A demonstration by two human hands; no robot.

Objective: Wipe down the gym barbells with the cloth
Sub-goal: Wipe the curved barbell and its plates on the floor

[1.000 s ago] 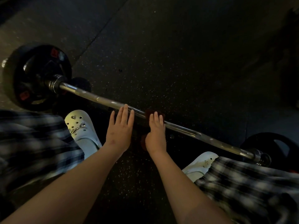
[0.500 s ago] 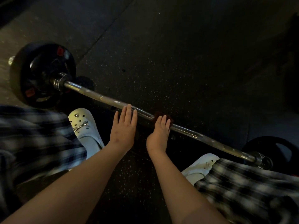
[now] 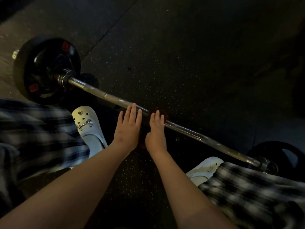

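Note:
A chrome barbell (image 3: 189,131) lies slantwise on the dark rubber floor, with a black plate (image 3: 31,71) at its far left end and another black plate (image 3: 280,154) at its near right end. My left hand (image 3: 127,129) rests flat with straight fingertips touching the bar near its middle. Just to its right, my right hand (image 3: 156,131) presses a dark red cloth (image 3: 162,113) onto the bar with straight fingers. Cloth shows beyond the fingertips and below the heel of the hand.
My white clogs stand close to the bar, one (image 3: 89,128) left of my hands and one (image 3: 203,169) at the right. Plaid trouser legs (image 3: 247,195) fill the lower corners. Speckled black floor mats (image 3: 181,55) stretch beyond the bar.
My right hand with the cloth has slid a little left along the bar, closer to my left hand. The left hand stays on the bar.

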